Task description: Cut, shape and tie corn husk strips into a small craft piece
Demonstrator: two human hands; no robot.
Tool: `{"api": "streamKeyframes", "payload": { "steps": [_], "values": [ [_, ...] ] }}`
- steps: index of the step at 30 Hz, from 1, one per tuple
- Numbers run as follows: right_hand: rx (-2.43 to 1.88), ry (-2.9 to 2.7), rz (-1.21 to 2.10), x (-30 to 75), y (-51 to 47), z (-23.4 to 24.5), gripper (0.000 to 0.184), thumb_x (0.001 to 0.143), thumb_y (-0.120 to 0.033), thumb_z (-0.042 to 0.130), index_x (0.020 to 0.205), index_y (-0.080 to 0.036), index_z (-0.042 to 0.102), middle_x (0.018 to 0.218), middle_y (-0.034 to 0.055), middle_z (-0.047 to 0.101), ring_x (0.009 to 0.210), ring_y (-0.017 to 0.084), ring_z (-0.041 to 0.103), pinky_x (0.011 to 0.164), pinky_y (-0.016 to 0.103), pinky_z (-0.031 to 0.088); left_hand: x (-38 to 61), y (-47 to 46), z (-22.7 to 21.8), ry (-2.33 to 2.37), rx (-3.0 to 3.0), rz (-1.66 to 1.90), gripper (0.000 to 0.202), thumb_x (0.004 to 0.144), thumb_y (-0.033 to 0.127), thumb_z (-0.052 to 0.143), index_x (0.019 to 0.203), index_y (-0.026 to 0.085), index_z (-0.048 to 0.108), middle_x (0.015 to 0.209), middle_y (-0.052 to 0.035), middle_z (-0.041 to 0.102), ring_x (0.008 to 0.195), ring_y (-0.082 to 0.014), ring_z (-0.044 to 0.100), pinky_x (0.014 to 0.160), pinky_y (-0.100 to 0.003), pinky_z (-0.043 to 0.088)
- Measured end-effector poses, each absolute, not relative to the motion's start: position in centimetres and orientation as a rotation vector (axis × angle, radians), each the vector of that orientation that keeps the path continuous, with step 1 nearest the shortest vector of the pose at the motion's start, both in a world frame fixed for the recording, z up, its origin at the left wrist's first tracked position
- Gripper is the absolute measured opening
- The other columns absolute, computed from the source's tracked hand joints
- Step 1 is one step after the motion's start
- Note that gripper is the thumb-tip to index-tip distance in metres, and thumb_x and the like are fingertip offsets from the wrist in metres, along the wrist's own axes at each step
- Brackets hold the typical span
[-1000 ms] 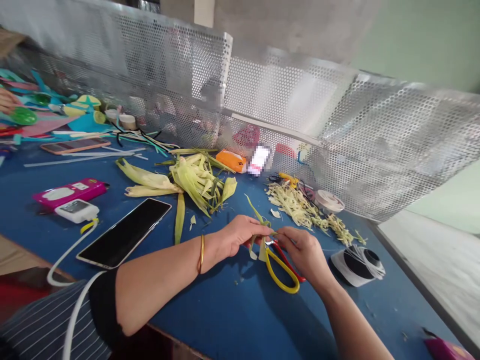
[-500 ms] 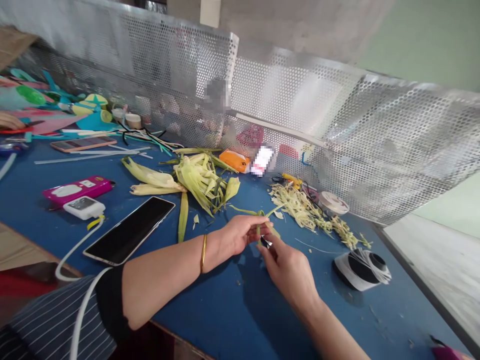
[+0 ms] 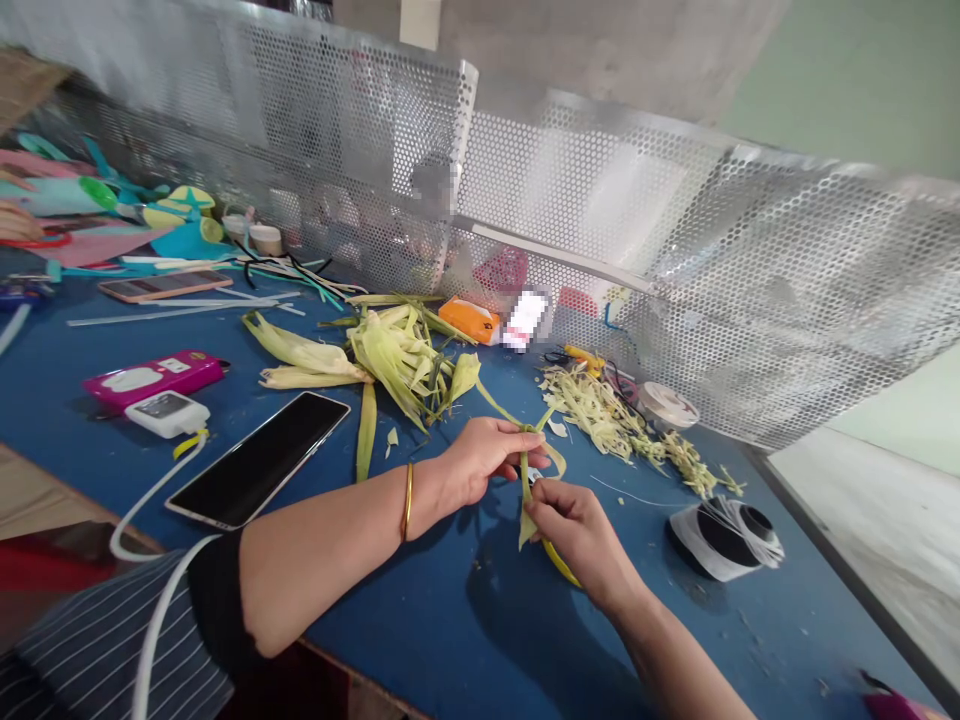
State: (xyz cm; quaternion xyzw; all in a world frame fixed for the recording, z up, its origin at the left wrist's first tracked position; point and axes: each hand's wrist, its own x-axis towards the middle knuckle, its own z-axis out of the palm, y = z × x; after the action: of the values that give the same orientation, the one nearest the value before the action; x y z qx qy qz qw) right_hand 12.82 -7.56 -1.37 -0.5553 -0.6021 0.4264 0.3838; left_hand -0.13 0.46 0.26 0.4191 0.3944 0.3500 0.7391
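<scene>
My left hand (image 3: 486,458) pinches a green corn husk strip (image 3: 501,405) where strips cross in a knot or bend near the fingertips. Its strip ends reach up to either side and a loop curves on the right. Closed on the hanging end of the husk, my right hand (image 3: 581,530) is just below and right of the left. A tool with a yellow handle (image 3: 561,566) and a small metal part is also in the right hand; mostly hidden, its kind cannot be made out. Corn husks (image 3: 394,355) lie piled beyond the left hand.
Husk scraps (image 3: 592,410) lie behind the hands, near a perforated metal screen (image 3: 570,190). A thread spool (image 3: 724,540) is at right. A dark-screened phone (image 3: 259,460) and a magenta box (image 3: 157,380) are at left. Another person's hand (image 3: 16,222) shows at the far left.
My right hand has moved slightly down, drawing the husk end downward; more of the strip and the tool's yellow handle now show. The left hand has barely moved.
</scene>
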Motion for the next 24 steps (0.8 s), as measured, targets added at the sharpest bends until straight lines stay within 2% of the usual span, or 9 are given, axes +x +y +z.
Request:
{"api": "streamKeyframes", "payload": {
  "steps": [4, 9, 12, 14, 17, 19, 22, 24],
  "values": [
    [-1.36, -1.564, 1.18, 13.2, -7.7, -0.5, 0.026, 0.074, -0.031, 0.056, 0.054, -0.019, 0.044, 0.054, -0.0028, 0.047, 0.054, 0.01, 0.038, 0.053, 0.024, 0.031, -0.3, 0.9, 0.1, 0.876, 1.025, 0.774, 0.021, 0.075, 0.031, 0.076, 0.069, 0.011, 0.071, 0.075, -0.0094, 0.072, 0.07, -0.0146, 0.065, 0.047, -0.022, 0.03],
    [-1.267, -1.772, 1.197, 13.2, -8.1, -0.2, 0.027, 0.079, -0.027, 0.055, 0.056, -0.019, 0.044, 0.054, -0.0048, 0.041, 0.053, 0.008, 0.032, 0.051, 0.023, 0.027, -0.4, 1.1, -0.4, 0.833, 1.057, 0.749, 0.024, 0.072, 0.036, 0.077, 0.082, 0.013, 0.074, 0.085, -0.0096, 0.075, 0.077, -0.0167, 0.067, 0.048, -0.022, 0.03],
    [-1.314, -1.88, 0.964, 13.3, -8.4, 0.0, 0.032, 0.086, -0.032, 0.055, 0.058, -0.019, 0.05, 0.055, -0.0034, 0.045, 0.054, 0.01, 0.038, 0.053, 0.024, 0.031, -0.5, 1.1, -0.4, 0.851, 1.059, 0.747, 0.024, 0.07, 0.034, 0.078, 0.082, 0.013, 0.075, 0.083, -0.0097, 0.074, 0.074, -0.0163, 0.067, 0.047, -0.021, 0.028],
    [-1.421, -1.764, 0.633, 13.6, -8.4, 0.2, 0.034, 0.09, -0.039, 0.053, 0.063, -0.019, 0.057, 0.056, -0.0024, 0.048, 0.055, 0.012, 0.042, 0.053, 0.024, 0.034, -0.5, 1.1, -0.1, 0.855, 1.056, 0.741, 0.022, 0.067, 0.031, 0.079, 0.078, 0.013, 0.074, 0.079, -0.0088, 0.074, 0.072, -0.0154, 0.067, 0.045, -0.021, 0.025],
    [-1.545, -1.554, 0.205, 14.5, -7.9, 0.3, 0.027, 0.087, -0.046, 0.058, 0.082, -0.02, 0.066, 0.074, 0.0033, 0.063, 0.068, 0.017, 0.055, 0.056, 0.025, 0.04, -0.6, 1.0, 0.5, 0.855, 1.073, 0.703, 0.024, 0.061, 0.031, 0.083, 0.073, 0.013, 0.073, 0.074, -0.0082, 0.072, 0.068, -0.0151, 0.066, 0.044, -0.022, 0.021],
    [-1.574, -1.579, 0.239, 14.9, -7.4, 0.1, 0.026, 0.086, -0.046, 0.059, 0.088, -0.021, 0.068, 0.087, 0.0061, 0.069, 0.079, 0.02, 0.061, 0.061, 0.026, 0.044, -0.7, 1.0, 0.8, 0.855, 1.079, 0.665, 0.025, 0.06, 0.031, 0.084, 0.072, 0.012, 0.073, 0.073, -0.0085, 0.072, 0.067, -0.0148, 0.065, 0.044, -0.022, 0.02],
    [-1.621, -1.612, 0.432, 15.0, -7.0, -0.5, 0.029, 0.09, -0.044, 0.053, 0.082, -0.021, 0.067, 0.074, 0.0032, 0.069, 0.07, 0.019, 0.062, 0.063, 0.026, 0.045, -0.8, 1.2, 0.9, 0.798, 1.022, 0.598, 0.026, 0.063, 0.034, 0.081, 0.074, 0.012, 0.072, 0.078, -0.01, 0.073, 0.069, -0.0145, 0.065, 0.044, -0.021, 0.021],
    [-1.665, -1.61, 0.391, 14.8, -7.0, -0.8, 0.03, 0.092, -0.044, 0.05, 0.079, -0.021, 0.065, 0.067, 0.0012, 0.066, 0.065, 0.017, 0.059, 0.063, 0.026, 0.043, -0.8, 1.4, 0.8, 0.765, 0.936, 0.562, 0.03, 0.067, 0.04, 0.079, 0.075, 0.012, 0.071, 0.085, -0.0104, 0.073, 0.072, -0.0151, 0.067, 0.043, -0.02, 0.02]
  ]
}}
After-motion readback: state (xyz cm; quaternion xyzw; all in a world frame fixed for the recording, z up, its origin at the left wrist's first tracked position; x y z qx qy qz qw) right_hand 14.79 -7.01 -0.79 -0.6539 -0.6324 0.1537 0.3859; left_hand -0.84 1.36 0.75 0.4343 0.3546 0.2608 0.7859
